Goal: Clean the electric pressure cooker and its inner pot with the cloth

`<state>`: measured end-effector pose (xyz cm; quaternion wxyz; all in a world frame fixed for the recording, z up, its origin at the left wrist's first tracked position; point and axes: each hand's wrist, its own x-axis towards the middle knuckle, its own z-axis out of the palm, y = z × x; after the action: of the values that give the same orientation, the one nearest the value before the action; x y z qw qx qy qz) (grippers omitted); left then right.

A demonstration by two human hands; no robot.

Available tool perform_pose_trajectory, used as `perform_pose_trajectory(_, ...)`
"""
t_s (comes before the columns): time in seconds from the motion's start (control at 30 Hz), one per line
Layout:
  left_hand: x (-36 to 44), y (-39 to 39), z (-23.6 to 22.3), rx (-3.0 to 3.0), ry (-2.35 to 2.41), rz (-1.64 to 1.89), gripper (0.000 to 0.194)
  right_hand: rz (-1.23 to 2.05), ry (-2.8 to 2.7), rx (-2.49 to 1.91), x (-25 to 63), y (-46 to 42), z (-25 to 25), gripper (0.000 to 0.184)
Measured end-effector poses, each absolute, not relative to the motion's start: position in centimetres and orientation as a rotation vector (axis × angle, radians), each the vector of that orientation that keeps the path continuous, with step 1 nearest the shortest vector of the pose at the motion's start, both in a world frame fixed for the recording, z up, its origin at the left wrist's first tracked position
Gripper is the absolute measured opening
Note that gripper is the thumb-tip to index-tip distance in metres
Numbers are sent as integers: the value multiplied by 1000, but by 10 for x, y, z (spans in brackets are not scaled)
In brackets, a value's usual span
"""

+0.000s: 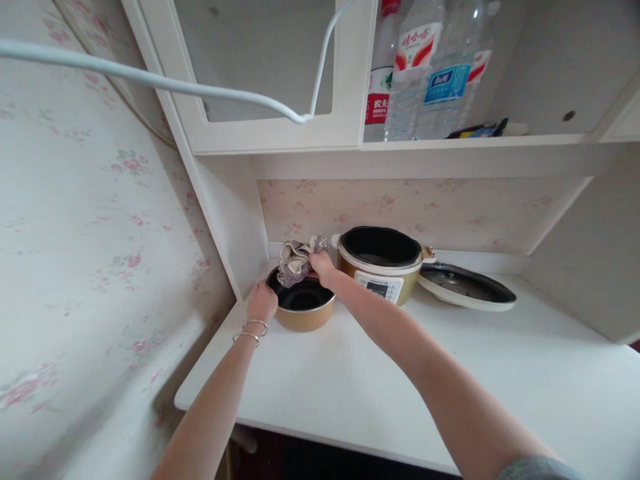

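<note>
A round pot [306, 319], black inside and tan outside, stands on the white counter by the left side panel. My left hand [262, 301] is closed on its left rim. Above the pot's far right side, my right hand [323, 265] grips a crumpled grey-brown patterned cloth [296, 261] with cream edging. Part of the cloth hangs over the pot's opening. Just right of my right hand sits a gold and white electric cooker [410, 288] with its black inner bowl showing and a control panel in front.
The cooker's lid [467, 287] lies inside up, right of the cooker. Plastic bottles [415, 73] stand on the shelf above. A white cable [200, 89] hangs across the upper left. The counter [380, 393] ends at a front edge.
</note>
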<state>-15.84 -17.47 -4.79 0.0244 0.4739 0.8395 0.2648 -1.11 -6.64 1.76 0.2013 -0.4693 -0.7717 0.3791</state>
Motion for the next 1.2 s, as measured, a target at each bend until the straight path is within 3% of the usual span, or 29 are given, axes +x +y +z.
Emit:
perform_pose_trajectory(0.07, -153, -179, -47, 1510, 2691, 834, 41, 894, -2144, -1346, 10, -73, 37, 42)
perform_pose_trajectory(0.23, -147, -190, -44, 1714, 2801, 741, 43, 37, -2256, -1339, 62, -97, 71, 50)
perform_pose_trajectory(0.33, -150, -194, -44, 1818, 2673, 651, 38, -101, -2327, -1345, 80, -113, 60, 50)
perform_pose_trajectory(0.47, -164, -200, -45, 1976, 2446, 646, 37, -23, -2396, -1509, 85, -127, 7, 53)
perform_pose_trajectory(0.7, -180, -217, -45, 2315, 2051, 635, 38, 517, -2179, -1626, 65, -133, -83, 72)
perform_pose_trajectory(1.03, -99, -200, -60, 2104, 2412, 914, 29, 720, -1983, -1529, 31, -147, -106, 77)
perform_pose_trajectory(1.2, -86, -199, -59, 2249, 2161, 941, 38, 708, -1916, -1638, 45, -129, -104, 77)
